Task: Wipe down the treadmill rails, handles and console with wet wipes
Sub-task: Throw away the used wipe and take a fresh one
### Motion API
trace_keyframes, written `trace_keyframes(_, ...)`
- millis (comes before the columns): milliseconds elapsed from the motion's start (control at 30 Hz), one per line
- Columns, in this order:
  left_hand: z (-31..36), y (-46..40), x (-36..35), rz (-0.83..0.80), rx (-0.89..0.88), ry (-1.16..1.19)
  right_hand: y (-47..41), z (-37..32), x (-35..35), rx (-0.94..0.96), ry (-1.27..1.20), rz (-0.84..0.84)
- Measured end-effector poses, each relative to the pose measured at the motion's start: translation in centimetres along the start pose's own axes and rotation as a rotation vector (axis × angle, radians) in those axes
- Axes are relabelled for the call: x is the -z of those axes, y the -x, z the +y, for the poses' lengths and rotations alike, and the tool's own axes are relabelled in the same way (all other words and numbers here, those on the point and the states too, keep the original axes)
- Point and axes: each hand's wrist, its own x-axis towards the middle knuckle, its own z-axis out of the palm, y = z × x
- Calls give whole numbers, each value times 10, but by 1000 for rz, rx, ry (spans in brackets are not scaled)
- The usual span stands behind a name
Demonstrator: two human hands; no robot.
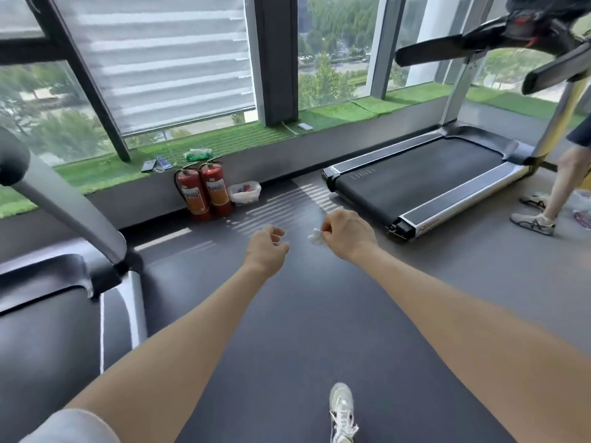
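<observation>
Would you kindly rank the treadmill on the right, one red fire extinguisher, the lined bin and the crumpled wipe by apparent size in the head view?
1. Treadmill on the right
2. Fire extinguisher
3. Lined bin
4. Wipe, pinched in the right hand; it is nearer the camera, yet plainly smallest.

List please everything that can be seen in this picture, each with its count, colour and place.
treadmill: one, black belt with silver rails, right, by the window
second treadmill: one, black and grey, left edge, partly in view
fire extinguishers: two, red, on the floor under the window ledge
waste bag: one, white, on the floor beside the extinguishers
green packet: one, on the green turf ledge
small white item: one, on the ledge by the dark pillar
other person's legs: two, in pale shoes, far right
wet wipe: one, white, crumpled, in the right hand
own shoe: one, white, bottom centre
left hand: loosely curled, holds nothing
right hand: pinches the wipe
</observation>
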Motion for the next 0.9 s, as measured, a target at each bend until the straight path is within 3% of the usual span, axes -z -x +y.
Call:
trace_keyframes(333, 17, -244, 47, 196, 85, -65, -294, -36, -8, 193, -48, -60)
trace_keyframes(567, -15, -390, 100, 292, 178, -125, -452, -92, -62, 303, -48, -170)
trace_keyframes(900, -42, -668, 185, 185, 121, -210, -705, -151, -114, 210, -118, -116)
